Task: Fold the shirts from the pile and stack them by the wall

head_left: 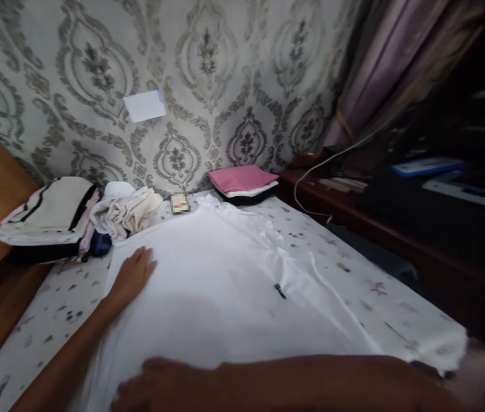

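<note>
Where the printed bed meets the papered wall, folded clothes line the far edge; white shirt covers the middle; left hand flat, open, empty upon it; right hand, grip unclear.

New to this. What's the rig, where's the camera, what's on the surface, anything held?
There is no machine: these are a person's bare hands, in one picture from a head-worn camera looking forward and down. A white shirt lies spread on a patterned sheet. The left hand rests flat on it. The right hand is low in the picture, too dark to tell whether it grips. Beyond lie folded clothes, a cream bundle beside them, and a pink-topped stack further right.
</note>
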Demonstrator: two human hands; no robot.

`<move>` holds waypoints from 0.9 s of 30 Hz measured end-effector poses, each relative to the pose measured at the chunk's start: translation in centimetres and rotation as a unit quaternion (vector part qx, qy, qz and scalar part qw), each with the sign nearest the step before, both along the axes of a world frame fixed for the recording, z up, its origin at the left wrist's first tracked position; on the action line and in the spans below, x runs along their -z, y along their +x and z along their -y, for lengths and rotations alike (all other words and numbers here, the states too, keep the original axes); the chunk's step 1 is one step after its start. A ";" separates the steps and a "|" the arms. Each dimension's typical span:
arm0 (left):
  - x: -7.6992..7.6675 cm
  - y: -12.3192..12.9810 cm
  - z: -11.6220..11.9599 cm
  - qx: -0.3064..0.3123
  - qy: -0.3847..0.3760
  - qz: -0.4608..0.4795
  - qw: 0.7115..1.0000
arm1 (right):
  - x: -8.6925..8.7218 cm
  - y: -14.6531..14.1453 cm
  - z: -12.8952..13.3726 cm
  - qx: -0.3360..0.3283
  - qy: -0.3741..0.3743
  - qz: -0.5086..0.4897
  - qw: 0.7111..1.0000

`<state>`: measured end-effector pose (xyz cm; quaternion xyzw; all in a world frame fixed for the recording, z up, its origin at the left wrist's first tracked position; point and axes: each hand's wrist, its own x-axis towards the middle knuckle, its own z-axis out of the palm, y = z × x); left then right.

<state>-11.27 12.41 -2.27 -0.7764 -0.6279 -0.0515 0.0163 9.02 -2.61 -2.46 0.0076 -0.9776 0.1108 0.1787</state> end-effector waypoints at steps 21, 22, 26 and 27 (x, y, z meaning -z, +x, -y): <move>-3.0 9.0 -2.9 0.123 0.007 0.053 0.991 | -2.0 21.1 -13.6 0.529 -0.094 0.014 0.844; -2.8 11.1 -3.4 0.158 -0.009 0.078 0.984 | -2.0 20.4 -14.4 0.517 -0.102 0.023 0.850; -2.2 17.5 -6.6 0.230 -0.042 0.113 0.966 | -1.8 21.6 -17.5 0.579 -0.131 0.064 0.802; -2.2 18.5 -7.6 0.229 -0.040 0.101 0.967 | -1.7 22.6 -18.1 0.600 -0.132 0.064 0.786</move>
